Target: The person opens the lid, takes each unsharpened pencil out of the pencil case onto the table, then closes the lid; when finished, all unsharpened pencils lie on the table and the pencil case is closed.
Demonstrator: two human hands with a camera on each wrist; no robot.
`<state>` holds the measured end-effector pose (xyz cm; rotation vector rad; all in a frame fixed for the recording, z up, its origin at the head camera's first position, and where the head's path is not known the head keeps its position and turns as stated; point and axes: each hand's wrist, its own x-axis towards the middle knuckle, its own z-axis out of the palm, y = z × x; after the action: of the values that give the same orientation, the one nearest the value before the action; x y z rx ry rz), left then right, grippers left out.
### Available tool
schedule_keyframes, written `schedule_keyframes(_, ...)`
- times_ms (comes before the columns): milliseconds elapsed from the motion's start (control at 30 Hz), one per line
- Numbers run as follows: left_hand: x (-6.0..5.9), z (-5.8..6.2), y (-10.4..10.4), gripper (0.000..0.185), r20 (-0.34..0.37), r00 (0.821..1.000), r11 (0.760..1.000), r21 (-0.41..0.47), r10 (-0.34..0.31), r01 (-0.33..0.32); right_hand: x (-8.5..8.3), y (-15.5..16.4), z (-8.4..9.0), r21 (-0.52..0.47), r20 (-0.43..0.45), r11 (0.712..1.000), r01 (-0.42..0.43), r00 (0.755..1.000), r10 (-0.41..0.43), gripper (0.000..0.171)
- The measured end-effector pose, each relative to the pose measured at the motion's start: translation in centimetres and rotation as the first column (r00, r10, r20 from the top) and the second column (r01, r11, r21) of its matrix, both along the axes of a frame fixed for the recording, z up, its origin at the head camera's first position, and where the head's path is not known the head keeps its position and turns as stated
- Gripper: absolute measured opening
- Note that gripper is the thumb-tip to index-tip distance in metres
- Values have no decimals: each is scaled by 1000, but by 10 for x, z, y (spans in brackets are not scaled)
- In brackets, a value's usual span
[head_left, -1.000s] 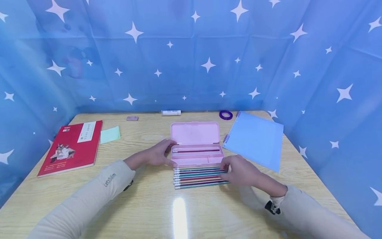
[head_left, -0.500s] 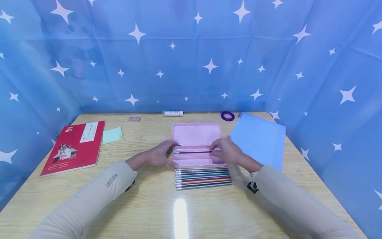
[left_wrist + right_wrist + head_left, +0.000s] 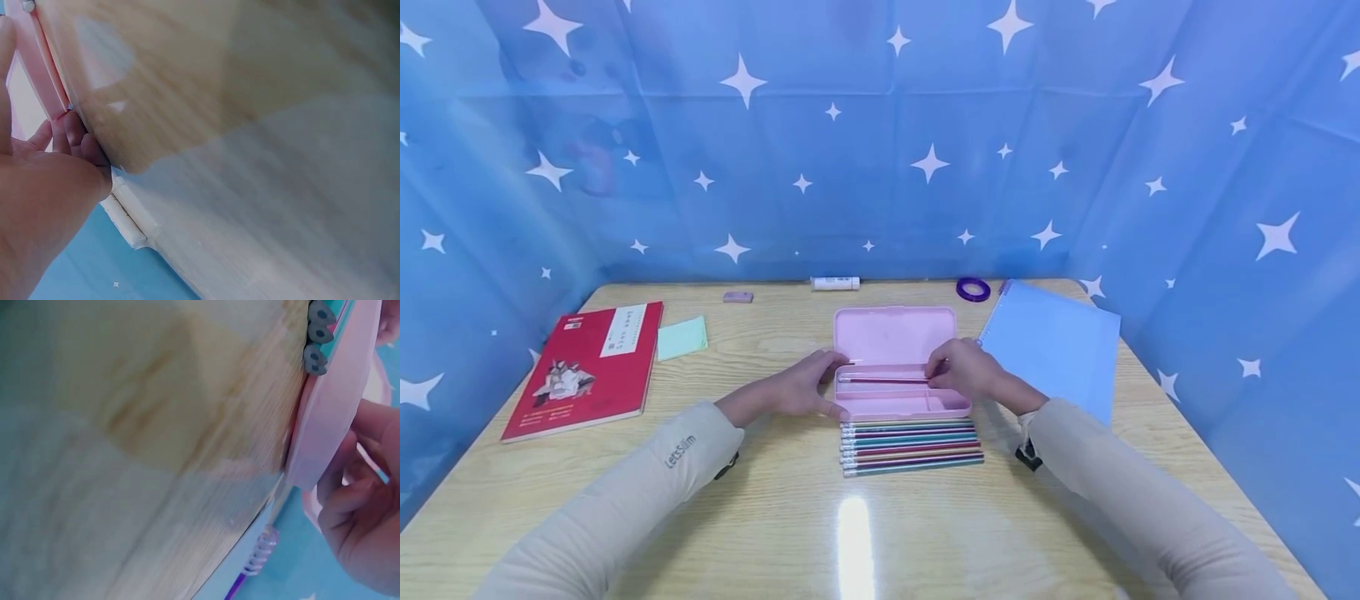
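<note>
while the left hand [image 3: 796, 392] grips the left end of the one pink pencil case [image 3: 895, 335], thumb on its near corner and fingers curled over the far edge of the tray, the right hand [image 3: 964, 372] reaches into the tray from 3 o'clock and pinches the right end of a single dark red pencil [image 3: 883, 381]. that pencil lies lengthwise in the tray's long far compartment, running 9 to 3 o'clock. the case sits open at the middle of the wooden table [image 3: 775, 525], its lid standing up at 12 o'clock behind the tray. the right wrist view shows the curled fingers [image 3: 350, 500] against the case's pink rim [image 3: 331, 412], and the left wrist view shows fingertips [image 3: 75, 134] touching the pink edge [image 3: 44, 75].

just at 6 o'clock of the case lies one row of loose pencils [image 3: 912, 447], side by side and touching, parallel to the case; i count about eight, in green, purple, teal, red, orange and silver, though the exact number is hard to tell.

at 9 o'clock, well apart, lies one red book [image 3: 583, 369], with one green sticky pad [image 3: 681, 337] just beside it. along the far edge sit one small pink eraser [image 3: 737, 297] at 11 o'clock, one white tube [image 3: 835, 283] at 12 o'clock and one purple tape ring [image 3: 972, 289] at 1 o'clock. one light blue spiral notebook [image 3: 1060, 346] lies at 2 o'clock, near the case.
</note>
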<state>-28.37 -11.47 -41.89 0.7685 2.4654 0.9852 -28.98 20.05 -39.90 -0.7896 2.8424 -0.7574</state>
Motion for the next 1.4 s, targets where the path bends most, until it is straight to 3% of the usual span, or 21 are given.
schedule_keyframes(300,1,-1,1,101,-15,1000,1000,-1,0,0,-2,3,-1,29,-46,993,-114,992,115,5)
schedule_keyframes(667,-1,-2,0,103,-5,1000,1000,6,1,-1,11,15,11,-2,15,997,-80,997,80,7)
schedule_keyframes(1033,-1,-2,0,101,-14,1000,1000,-8,3,-3,48,30,27,-76,78,989,-128,988,134,8)
schedule_keyframes(1400,-1,-2,0,100,-11,1000,1000,-12,1,-1,87,29,24,-94,128,973,-210,967,221,11)
